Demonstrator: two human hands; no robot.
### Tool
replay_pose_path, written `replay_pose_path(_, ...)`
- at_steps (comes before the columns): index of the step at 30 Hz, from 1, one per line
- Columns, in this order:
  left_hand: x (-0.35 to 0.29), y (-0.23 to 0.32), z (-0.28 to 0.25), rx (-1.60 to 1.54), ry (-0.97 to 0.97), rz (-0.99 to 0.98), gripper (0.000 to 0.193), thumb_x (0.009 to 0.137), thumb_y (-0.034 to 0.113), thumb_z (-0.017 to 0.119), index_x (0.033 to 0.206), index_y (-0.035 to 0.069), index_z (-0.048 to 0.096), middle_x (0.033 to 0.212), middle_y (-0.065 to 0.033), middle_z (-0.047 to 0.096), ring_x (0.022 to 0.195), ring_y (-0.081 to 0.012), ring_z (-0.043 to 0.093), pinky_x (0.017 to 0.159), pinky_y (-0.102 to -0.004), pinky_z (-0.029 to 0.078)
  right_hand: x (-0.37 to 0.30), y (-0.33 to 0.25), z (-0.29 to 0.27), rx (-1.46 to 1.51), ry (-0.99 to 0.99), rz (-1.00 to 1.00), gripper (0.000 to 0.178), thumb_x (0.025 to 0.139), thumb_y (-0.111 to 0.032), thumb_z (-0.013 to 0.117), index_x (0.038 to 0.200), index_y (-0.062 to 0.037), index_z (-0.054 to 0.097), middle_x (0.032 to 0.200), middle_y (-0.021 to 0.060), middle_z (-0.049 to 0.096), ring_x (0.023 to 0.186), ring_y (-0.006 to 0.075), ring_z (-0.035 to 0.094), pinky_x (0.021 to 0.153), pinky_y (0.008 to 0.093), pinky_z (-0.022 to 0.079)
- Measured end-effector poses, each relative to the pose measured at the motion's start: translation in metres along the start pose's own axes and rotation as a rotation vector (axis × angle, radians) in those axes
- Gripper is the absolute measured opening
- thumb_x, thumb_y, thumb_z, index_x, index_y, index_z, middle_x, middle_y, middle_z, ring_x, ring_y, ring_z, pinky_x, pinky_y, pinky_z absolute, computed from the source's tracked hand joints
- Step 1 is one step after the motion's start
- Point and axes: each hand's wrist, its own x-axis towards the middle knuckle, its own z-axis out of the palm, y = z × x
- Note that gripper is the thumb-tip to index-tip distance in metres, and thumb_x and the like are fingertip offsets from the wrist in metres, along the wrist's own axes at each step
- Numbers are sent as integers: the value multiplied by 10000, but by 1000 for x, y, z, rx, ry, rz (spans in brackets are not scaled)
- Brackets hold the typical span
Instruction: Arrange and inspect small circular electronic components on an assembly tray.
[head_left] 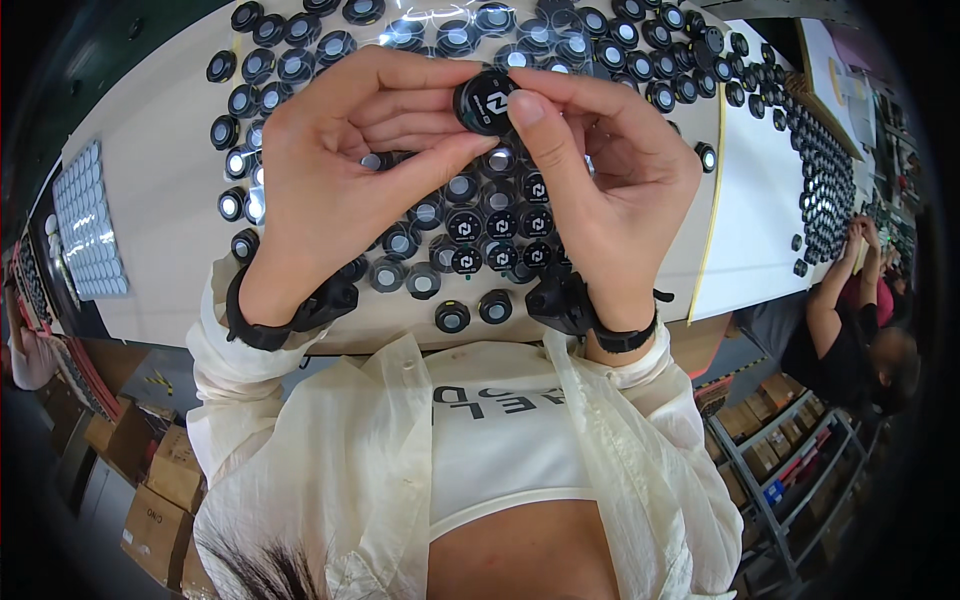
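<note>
- One black disc (484, 108), marked in white on its face, is raised above the table (165, 150) between the two hands, near the top of the view.
- Right hand (600, 150): its grip is clamped on the disc, thumb laid over the face, forefinger at the upper rim.
- Left hand (350, 170): its forefinger meets the disc's upper left rim and its thumb lies just below the lower rim; I cannot tell whether this grip is pinching.
- Two black wristbands, one per wrist: a left wristband (262, 335) and a right wristband (624, 340).
- Seven white-marked tops (501, 224) show clearly between the forearms: two rows of three, with one more above on the right.
- Two dark caps (452, 317) stand side by side near the table's front edge.
- Dozens of grey-centred caps (231, 205) spread around and beyond the hands, partly hidden, so no exact count.
- One yellow line (704, 252) crosses the table at right; past it lies a crowd of small caps (828, 190), too many to count.
- One pale panel (90, 222) with rows of rounds lies at left.
- One co-worker (840, 335) at right has two hands raised.
</note>
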Motion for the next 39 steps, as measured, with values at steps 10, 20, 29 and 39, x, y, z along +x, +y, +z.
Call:
replay_pose_path(10, -2, -12, 7, 111, 94, 48, 355, 802, -55, 769, 1137, -70, 651, 1058, -144, 717, 930, -167, 713, 855, -277, 594, 2, 3, -3, -448, -17, -342, 168, 813, -33, 780, 979, -23, 757, 860, 30, 715, 748, 106, 551, 620, 235, 401)
replay_pose_path(20, -3, -16, 29, 84, 280, 97, 312, 806, -38, 775, 1095, -66, 661, 987, -142, 737, 895, -162, 724, 817, -270, 598, 1, 4, 10, -559, 137, -444, 152, 769, -2, 752, 904, -57, 710, 808, 46, 644, 776, 231, 552, 707, 336, 421)
replay_pose_path(29, -1, -18, 26, -1, 267, 137, 336, 816, -69, 752, 1131, -79, 635, 1061, -155, 719, 919, -182, 720, 840, -284, 602, 1, -3, 10, -605, 124, -366, 160, 819, -14, 754, 979, -23, 751, 959, 102, 698, 855, 187, 625, 743, 279, 487)
replay_pose_path(39, 12, -8, -5, -169, -2, 53, 384, 861, -109, 674, 1225, -82, 555, 1192, -193, 659, 1076, -204, 671, 955, -304, 562, 5, -1, -6, -115, -53, -194, 214, 807, 2, 724, 1017, -34, 741, 1041, 128, 708, 948, 256, 677, 855, 328, 522)
